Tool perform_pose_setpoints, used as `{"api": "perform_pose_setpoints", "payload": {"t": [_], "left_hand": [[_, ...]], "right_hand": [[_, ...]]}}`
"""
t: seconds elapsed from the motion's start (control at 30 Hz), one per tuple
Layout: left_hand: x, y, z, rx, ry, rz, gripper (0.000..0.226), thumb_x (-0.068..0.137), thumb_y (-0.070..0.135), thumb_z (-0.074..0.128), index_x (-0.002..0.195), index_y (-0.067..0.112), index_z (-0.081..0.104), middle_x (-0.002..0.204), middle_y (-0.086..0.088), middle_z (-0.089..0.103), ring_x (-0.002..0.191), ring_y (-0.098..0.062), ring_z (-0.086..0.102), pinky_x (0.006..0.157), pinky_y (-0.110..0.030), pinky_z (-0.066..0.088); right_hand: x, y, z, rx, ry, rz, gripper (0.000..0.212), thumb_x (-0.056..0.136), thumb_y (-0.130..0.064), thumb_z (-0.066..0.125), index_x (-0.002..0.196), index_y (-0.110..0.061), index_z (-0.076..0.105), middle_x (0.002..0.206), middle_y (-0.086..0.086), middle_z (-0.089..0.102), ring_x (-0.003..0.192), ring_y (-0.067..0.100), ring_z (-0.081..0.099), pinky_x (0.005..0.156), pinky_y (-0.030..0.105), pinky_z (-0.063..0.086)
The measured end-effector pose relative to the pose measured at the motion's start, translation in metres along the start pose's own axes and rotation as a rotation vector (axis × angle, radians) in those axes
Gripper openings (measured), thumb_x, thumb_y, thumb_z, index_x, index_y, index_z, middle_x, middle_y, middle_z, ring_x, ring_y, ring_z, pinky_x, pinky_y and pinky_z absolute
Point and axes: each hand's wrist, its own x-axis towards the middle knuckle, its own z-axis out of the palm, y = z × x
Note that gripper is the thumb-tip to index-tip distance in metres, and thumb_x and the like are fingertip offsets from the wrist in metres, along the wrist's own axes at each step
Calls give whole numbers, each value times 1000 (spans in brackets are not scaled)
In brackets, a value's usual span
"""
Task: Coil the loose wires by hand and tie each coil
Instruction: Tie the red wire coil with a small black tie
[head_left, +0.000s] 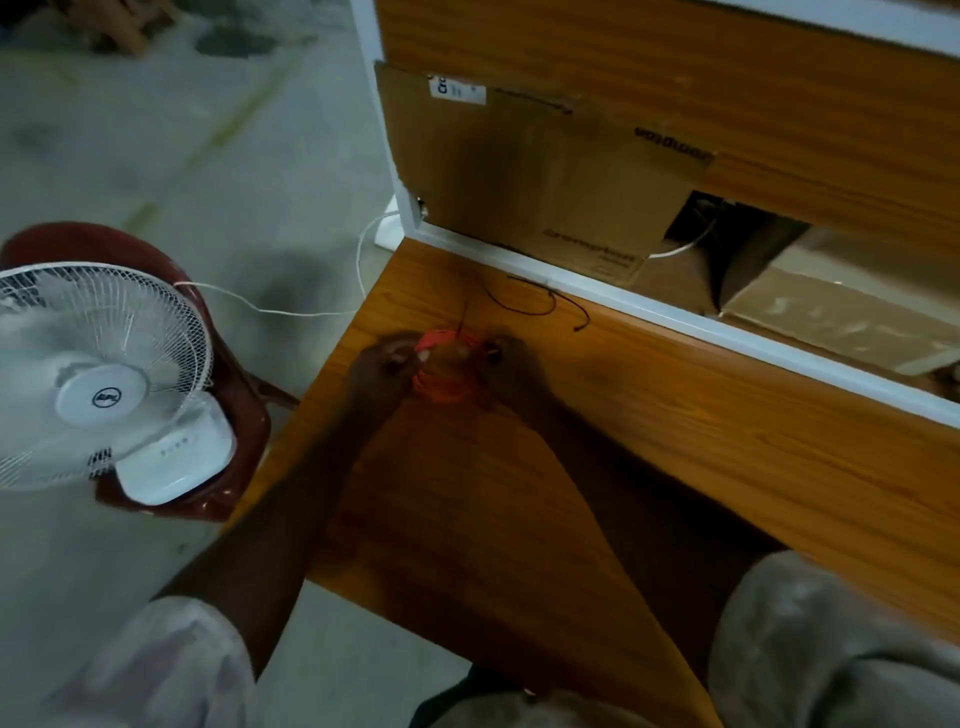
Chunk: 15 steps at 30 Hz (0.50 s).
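Note:
A small coil of red-orange wire (441, 387) lies on the wooden table (675, 441) between both hands. My left hand (382, 366) grips the coil's left side with curled fingers. My right hand (511, 366) grips its right side. A thin dark wire (540, 306) runs from the top of the coil and snakes loosely across the table behind the hands, ending near the white ledge. The frame is blurred, so the finger detail is unclear.
A white table fan (104, 379) stands on a dark red chair (239, 415) to the left of the table, with its white cord (291, 310) trailing to the wall. Cardboard sheets (519, 166) lean behind the white ledge (675, 317). Grey floor lies to the left.

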Motion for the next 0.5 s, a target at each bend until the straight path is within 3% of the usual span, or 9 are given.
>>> {"api": "perform_pose_setpoints", "payload": {"t": [0.07, 0.17, 0.27, 0.33, 0.4, 0.5], "left_hand": [[12, -2, -4, 82, -1, 13, 41, 101, 49, 67, 119, 14, 77, 94, 0, 77, 83, -20, 74, 77, -45, 62], [25, 7, -10, 222, -5, 26, 29, 105, 32, 66, 122, 11, 75, 102, -2, 75, 87, -20, 72, 70, -24, 50], [31, 14, -12, 291, 39, 48, 26, 106, 34, 65, 117, 13, 77, 99, -2, 76, 87, -14, 69, 73, -26, 47], [30, 17, -11, 299, 54, 15, 27, 106, 37, 62, 107, 14, 75, 88, 1, 73, 76, -14, 68, 64, -25, 47], [26, 16, -9, 305, 35, -6, 30, 107, 44, 58, 100, 19, 71, 82, 0, 72, 69, -15, 67, 59, -23, 46], [23, 15, -7, 281, 35, -15, 42, 106, 62, 47, 104, 27, 69, 85, 2, 72, 71, -13, 69, 65, -36, 59]], "right_hand": [[12, -1, 9, -76, -14, -27, 38, 105, -48, 61, 124, -16, 70, 116, 7, 73, 100, 21, 70, 84, 38, 59], [18, -1, 17, -162, -20, -30, 25, 109, -39, 59, 97, -19, 68, 88, 1, 69, 74, 16, 66, 63, 26, 51], [17, 3, 20, -236, -26, -36, 25, 110, -32, 59, 87, -22, 59, 78, -8, 58, 65, 4, 57, 52, 12, 41], [13, 1, 16, -213, -40, -52, 25, 111, -30, 57, 87, -23, 58, 81, -8, 59, 66, 2, 56, 50, 10, 41], [9, -2, 11, -206, -59, -53, 23, 111, -33, 56, 90, -22, 59, 84, -7, 59, 71, 4, 57, 55, 14, 40], [3, -4, 4, -169, -72, -40, 30, 108, -42, 58, 104, -13, 63, 99, 3, 64, 84, 18, 64, 68, 35, 54]]}}
